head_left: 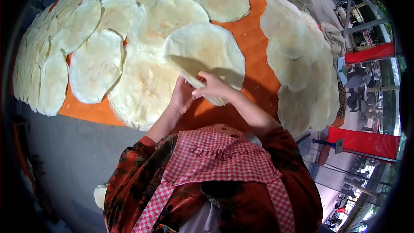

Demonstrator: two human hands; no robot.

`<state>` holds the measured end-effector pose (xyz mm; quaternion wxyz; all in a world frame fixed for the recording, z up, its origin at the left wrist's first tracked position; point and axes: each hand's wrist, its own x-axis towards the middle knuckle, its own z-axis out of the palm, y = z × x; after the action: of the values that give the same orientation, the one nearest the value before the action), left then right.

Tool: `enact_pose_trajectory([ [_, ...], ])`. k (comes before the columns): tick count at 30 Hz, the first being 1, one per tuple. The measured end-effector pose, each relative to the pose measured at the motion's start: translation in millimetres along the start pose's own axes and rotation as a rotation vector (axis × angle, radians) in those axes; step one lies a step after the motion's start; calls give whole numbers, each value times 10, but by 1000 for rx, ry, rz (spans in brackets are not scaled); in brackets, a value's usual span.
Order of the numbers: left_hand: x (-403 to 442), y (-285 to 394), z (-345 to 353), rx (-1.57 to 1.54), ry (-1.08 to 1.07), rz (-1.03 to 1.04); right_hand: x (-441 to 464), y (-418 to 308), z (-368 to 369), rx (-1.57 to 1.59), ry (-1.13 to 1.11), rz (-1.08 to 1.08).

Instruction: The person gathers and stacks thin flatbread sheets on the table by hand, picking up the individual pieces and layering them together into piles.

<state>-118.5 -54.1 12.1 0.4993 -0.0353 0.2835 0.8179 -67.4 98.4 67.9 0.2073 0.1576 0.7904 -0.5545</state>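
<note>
A thin, pale round flatbread (186,71) stands tilted between my hands, seen nearly edge-on. My left hand (183,96) grips its lower edge from the left, some fingers hidden behind the sheet. From the right, my right hand (212,87) pinches the same edge between thumb and fingers. Just beyond, a large round flatbread (207,43) lies flat, with a shadow across its surface. To the left of my hands spreads another broad flatbread (148,84) with light brown patches in its middle.
The orange tabletop (254,56) carries many overlapping flatbreads (92,67) on the left and along the back. An overlapping pile of flatbreads (302,69) lies at the right end, beside a crumpled cloth (333,39). Metal bars (349,4) stand past the right corner.
</note>
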Motion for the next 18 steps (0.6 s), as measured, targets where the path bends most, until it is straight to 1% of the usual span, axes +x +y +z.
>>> enact_pose_trajectory([
  [2,-1,-17,28,50,-29,30,-191,-109,-86,186,5,14],
  [3,-8,-1,70,35,-75,26,-10,237,-98,88,47,-17],
  [6,-3,12,101,54,-55,8,-130,113,-200,199,-23,-86],
  [9,-41,25,168,103,22,11,-25,337,-157,325,19,-72],
  [12,-46,-29,129,79,47,-11,62,475,-67,130,155,-71],
  [14,-53,-64,186,116,62,28,-223,66,-59,143,81,-32],
  [16,-9,-102,122,86,43,38,-154,200,30,-277,190,-260],
  [17,-11,-101,127,50,67,14,-89,348,95,-368,428,-515],
  [18,31,-118,103,72,68,-3,-116,303,51,-287,360,-430],
])
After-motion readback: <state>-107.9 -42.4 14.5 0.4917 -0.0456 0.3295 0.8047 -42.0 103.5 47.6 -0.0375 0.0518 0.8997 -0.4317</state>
